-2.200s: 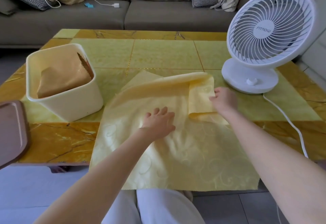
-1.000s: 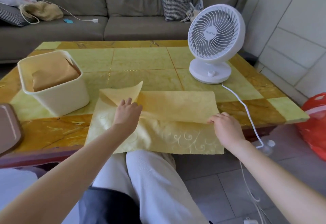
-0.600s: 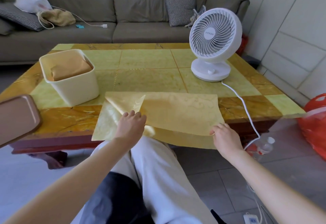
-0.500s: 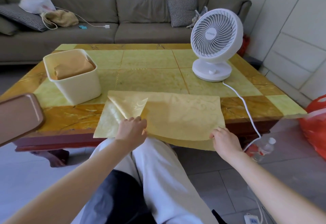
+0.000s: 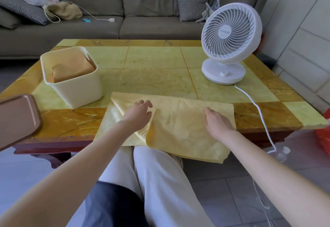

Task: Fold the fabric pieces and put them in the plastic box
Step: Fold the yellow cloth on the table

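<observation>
Fabric (image 5: 180, 133) is lying half-folded under both palms. Left hand (image 5: 137, 117) and right hand (image 5: 217, 124) are pressing flat, fingers loosely spread, probably smoothing the crease; plastic box (image 5: 76, 91) is sitting beyond left fingertips (image 5: 149, 104).

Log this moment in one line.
phase: folding | left hand: on yellow fabric | right hand: on fabric | plastic box: holds folded orange piece
</observation>
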### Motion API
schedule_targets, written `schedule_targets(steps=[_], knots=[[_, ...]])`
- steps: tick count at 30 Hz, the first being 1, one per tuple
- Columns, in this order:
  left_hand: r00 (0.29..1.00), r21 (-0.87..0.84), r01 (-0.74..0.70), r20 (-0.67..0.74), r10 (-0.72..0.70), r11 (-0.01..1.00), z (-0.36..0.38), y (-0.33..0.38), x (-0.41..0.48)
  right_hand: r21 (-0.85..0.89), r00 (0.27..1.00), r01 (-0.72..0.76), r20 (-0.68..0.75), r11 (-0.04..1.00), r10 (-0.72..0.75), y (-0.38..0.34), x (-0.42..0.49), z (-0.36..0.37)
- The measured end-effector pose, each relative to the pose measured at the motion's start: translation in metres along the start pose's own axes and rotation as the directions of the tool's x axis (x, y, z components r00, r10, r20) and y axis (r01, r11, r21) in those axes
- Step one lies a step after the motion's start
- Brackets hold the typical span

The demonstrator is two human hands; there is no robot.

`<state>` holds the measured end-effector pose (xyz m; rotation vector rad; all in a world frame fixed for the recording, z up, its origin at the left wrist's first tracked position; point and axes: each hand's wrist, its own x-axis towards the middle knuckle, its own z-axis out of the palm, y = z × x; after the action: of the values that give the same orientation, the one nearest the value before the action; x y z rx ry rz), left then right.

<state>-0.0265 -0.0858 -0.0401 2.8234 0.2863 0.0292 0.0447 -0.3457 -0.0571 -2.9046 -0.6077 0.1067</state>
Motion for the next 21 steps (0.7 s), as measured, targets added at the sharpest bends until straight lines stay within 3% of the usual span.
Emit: schedule_targets(steps=[3, 8, 13, 17, 19, 21], knots=[[0.995, 0.132, -0.022, 0.099, 0.009, 0.991, 0.011, -0.005, 0.027, 0.056, 0.994, -0.028, 0.109, 0.998, 0.022, -0.007, 0.023, 0.009], [0.966, 0.112, -0.008, 0.257, -0.021, 0.994, 0.030, -0.015, 0.060, 0.016, 0.982, -0.054, 0.180, 0.998, 0.050, -0.011, 0.068, 0.015], [0.976, 0.084, -0.025, 0.220, 0.006, 0.996, 0.038, -0.025, 0.088, 0.053, 0.977, -0.046, 0.210, 0.998, 0.034, -0.005, 0.115, 0.015], [0.988, 0.001, 0.042, 0.146, -0.042, 0.999, 0.041, -0.029, 0.106, -0.059, 0.974, -0.048, 0.218, 0.997, 0.060, -0.006, 0.142, 0.017], [0.991, -0.016, 0.059, 0.121, -0.056, 0.998, 0.040, -0.027, 0.112, -0.106, 0.978, -0.081, 0.185, 0.991, 0.099, -0.013, 0.145, 0.019], [0.992, -0.027, 0.042, 0.121, -0.038, 0.999, 0.038, -0.025, 0.115, -0.030, 0.993, -0.054, 0.100, 0.998, 0.057, -0.029, 0.139, 0.021]])
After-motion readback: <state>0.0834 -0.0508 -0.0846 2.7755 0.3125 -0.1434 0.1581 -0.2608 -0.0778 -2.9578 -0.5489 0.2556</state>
